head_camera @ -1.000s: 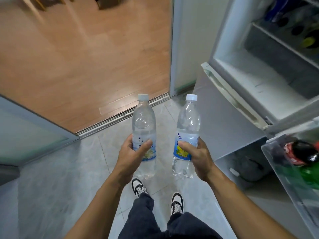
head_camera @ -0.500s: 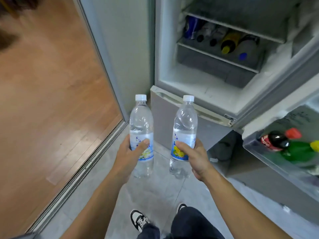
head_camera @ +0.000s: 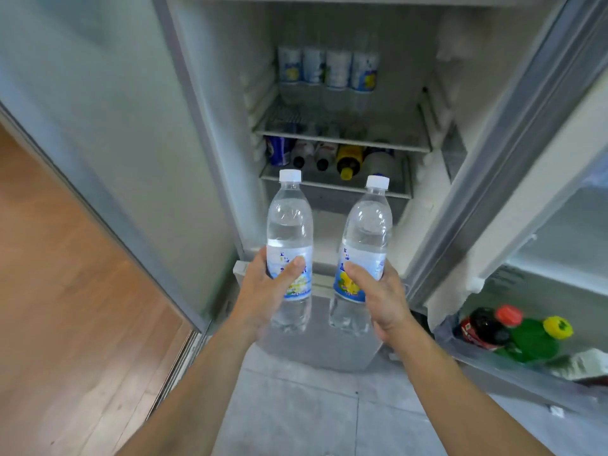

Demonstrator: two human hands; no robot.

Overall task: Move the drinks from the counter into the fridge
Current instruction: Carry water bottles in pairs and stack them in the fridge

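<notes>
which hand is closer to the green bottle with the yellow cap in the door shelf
Right. The right hand, gripping a water bottle, is nearer the green bottle in the door shelf; the left hand, holding the other water bottle, is farther left.

2 clear water bottles with white caps in hand: one in the left hand (left bottle), one in the right hand (right bottle). Upper fridge shelf: 4 standing bottles with the same label. Lower shelf: about 5 drinks lying down, blurred; door bin: 1 dark cola bottle, 1 green bottle.
</notes>
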